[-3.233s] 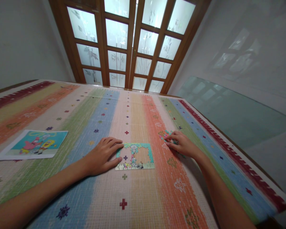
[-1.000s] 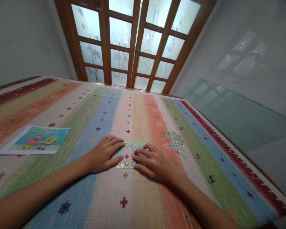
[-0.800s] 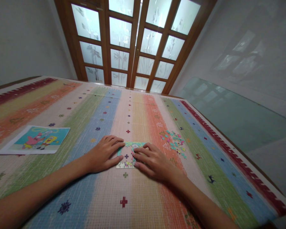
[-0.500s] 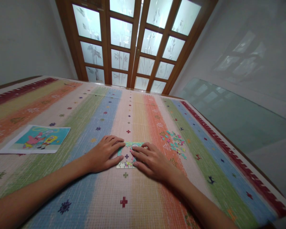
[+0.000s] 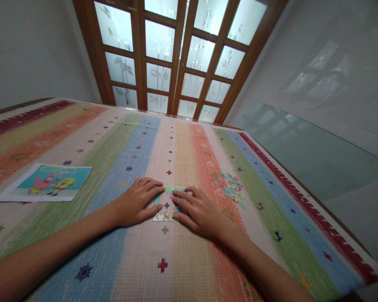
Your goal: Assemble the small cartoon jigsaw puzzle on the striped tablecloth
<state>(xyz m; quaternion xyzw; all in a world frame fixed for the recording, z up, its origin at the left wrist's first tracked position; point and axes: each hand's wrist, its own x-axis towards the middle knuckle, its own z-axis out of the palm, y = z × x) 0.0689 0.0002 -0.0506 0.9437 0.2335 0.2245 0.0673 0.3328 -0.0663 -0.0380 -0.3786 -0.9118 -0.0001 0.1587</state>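
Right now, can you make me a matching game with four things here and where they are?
Things
1. Printed picture
2. Left hand
3. Loose pieces
4. Right hand

Places
A. Over the right part of the puzzle
B. Scattered to the right of the puzzle
C. Far left, apart from the puzzle
D. At the puzzle's left edge

Pairs: 1-C, 2-D, 3-B, 4-A

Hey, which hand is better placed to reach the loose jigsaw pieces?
Probably the right hand: the loose jigsaw pieces lie nearer it, while the left hand is at the left edge of the jigsaw puzzle.
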